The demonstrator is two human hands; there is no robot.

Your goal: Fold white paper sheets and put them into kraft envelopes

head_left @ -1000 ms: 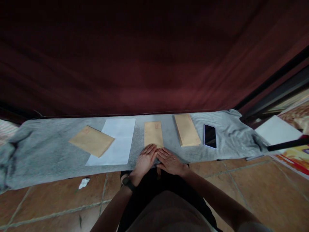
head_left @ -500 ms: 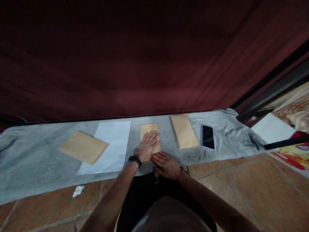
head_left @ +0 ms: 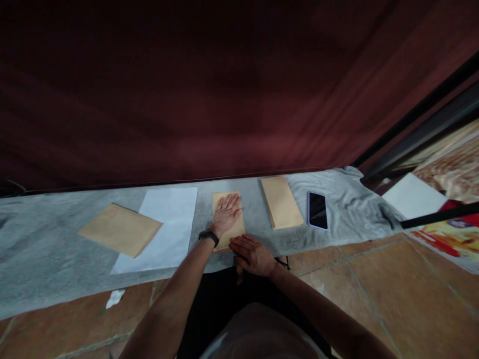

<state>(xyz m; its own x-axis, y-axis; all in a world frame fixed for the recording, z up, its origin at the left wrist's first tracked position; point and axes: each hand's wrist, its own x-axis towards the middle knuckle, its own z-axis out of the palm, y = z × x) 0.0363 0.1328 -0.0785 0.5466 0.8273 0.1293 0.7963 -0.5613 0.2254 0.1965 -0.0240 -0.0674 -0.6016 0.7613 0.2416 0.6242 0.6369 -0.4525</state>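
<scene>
A brown paper envelope (head_left: 236, 230) lies on the grey cloth straight in front of me. My left hand (head_left: 225, 214), with a dark band on its wrist, rests flat on the upper part of it, fingers stretched out. At its lower right edge lies my right hand (head_left: 254, 255), fingers extended and palm down, touching the envelope's near corner. A stack of brown envelopes (head_left: 282, 203) sits to the right. On the left, more brown envelopes (head_left: 119, 229) overlap a white sheet of paper (head_left: 175, 239).
The grey cloth (head_left: 45, 259) covers a long narrow surface along a dark red curtain (head_left: 224, 99). A phone (head_left: 318, 211) lies right of the stack. Crumpled white paper (head_left: 115, 298) is on the tiled floor (head_left: 359, 279). A dark bar (head_left: 441, 216) crosses at the right.
My left hand has slid slightly up the envelope, away from me. The right hand stays by the near edge. The whole view has shifted a little.
</scene>
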